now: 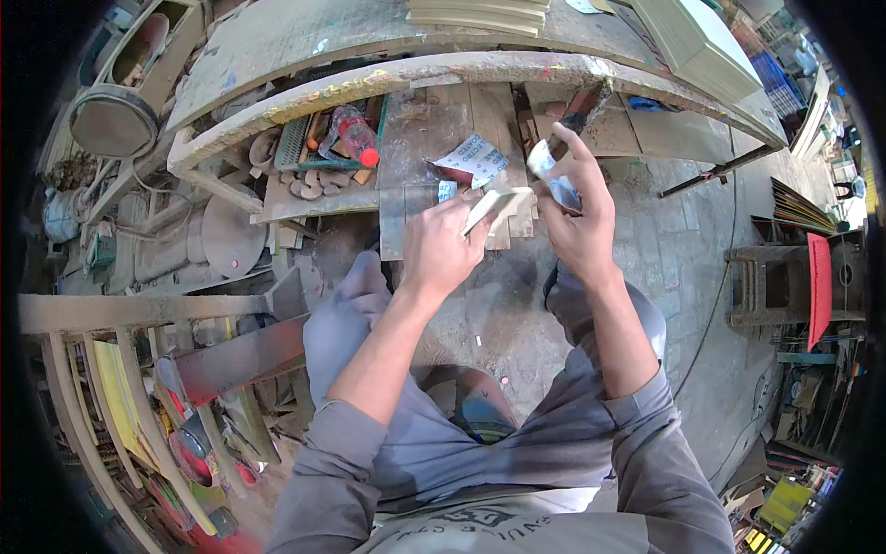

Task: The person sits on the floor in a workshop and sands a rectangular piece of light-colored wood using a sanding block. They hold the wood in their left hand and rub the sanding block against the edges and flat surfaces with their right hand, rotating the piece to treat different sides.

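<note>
My left hand (443, 246) grips a small pale flat piece (493, 206), perhaps wood or board, tilted upward. To its right, my right hand (581, 211) pinches a curled piece of sandpaper (564, 190) with a printed white-and-blue backing. The index finger is raised, and the sandpaper is apart from the pale piece. Beyond both hands, a larger torn sandpaper sheet (477, 161) lies on wooden boards (422, 149), part of its reddish-brown grit side showing. A small scrap of the same printed paper (448, 190) is just past my left hand.
A workbench (291, 52) with a thick front rail (387, 75) spans the far side, bearing stacked pale boards (477, 15). Beneath it stands a green basket (294, 149) with a red-capped bottle (358, 138). A slatted wooden rack (145, 305) is left; a stool (761, 287) is right.
</note>
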The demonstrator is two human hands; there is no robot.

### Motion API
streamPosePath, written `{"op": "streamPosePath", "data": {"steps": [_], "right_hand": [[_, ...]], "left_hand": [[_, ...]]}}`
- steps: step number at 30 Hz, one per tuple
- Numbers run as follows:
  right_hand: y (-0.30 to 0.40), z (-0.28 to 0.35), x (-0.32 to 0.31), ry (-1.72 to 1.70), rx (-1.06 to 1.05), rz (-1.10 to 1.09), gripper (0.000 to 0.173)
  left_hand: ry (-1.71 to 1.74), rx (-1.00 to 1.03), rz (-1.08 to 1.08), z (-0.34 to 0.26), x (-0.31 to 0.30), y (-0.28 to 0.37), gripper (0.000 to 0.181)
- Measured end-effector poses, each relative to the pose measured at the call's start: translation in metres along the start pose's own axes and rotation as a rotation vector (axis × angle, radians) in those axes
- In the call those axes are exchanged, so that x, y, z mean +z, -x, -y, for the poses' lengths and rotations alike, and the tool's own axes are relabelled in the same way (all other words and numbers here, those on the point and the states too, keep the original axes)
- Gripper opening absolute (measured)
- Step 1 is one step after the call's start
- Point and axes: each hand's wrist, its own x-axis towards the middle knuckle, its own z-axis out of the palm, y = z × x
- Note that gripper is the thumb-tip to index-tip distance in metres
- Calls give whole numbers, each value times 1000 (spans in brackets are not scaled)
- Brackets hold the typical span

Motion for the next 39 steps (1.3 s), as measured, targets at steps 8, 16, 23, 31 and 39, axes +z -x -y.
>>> {"op": "streamPosePath", "data": {"steps": [8, 16, 23, 31, 39], "right_hand": [[22, 6, 18, 295, -324, 210, 51], [13, -4, 12, 140, -124, 82, 49], [20, 2, 21, -38, -27, 245, 50], [15, 5, 14, -39, -33, 152, 49], [16, 14, 22, -137, -168, 175, 51]], "left_hand": [[-234, -76, 31, 2, -1, 4, 13], [-153, -121, 21, 4, -5, 6, 11], [-71, 1, -62, -3, -9, 5, 6], [70, 112, -194, -6, -9, 3, 2], [16, 147, -166, 4, -6, 5, 5]]}}
